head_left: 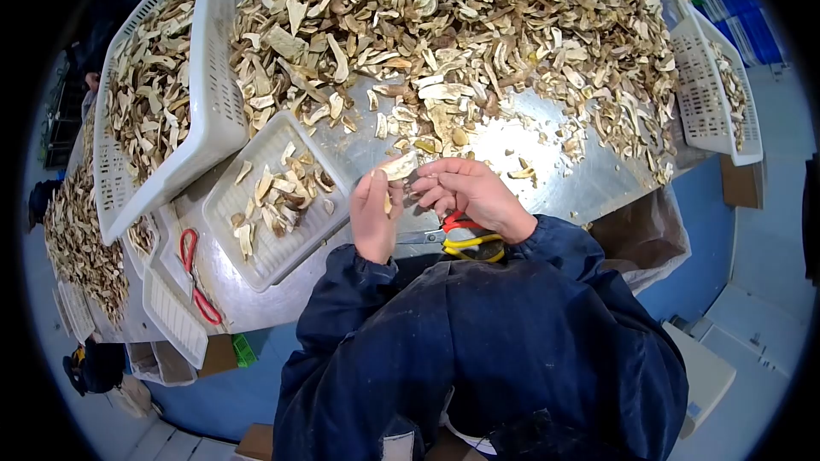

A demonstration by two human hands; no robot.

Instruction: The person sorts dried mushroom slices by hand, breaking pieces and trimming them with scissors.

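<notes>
Between thumb and fingers, my left hand [374, 215] holds a pale dried mushroom slice [398, 166] over the metal table's front part. My right hand [472, 192] is just right of the slice, its fingers curled together near the slice's right end; whether they pinch anything is too small to tell. Below my right hand lie scissors with red and yellow handles [472, 246], partly hidden by the hand and sleeve. Left of my left hand, a shallow white tray [224, 205] holds a small heap of slices. The large pile of dried slices [427, 26] spreads beyond my hands.
A big white basket [224, 77] of slices stands tilted at the left, with red-handled scissors [195, 277] in front of it. Another white basket [694, 77] is at the right. A lined bin [645, 235] sits below the table edge. Parts of other people show at the far left.
</notes>
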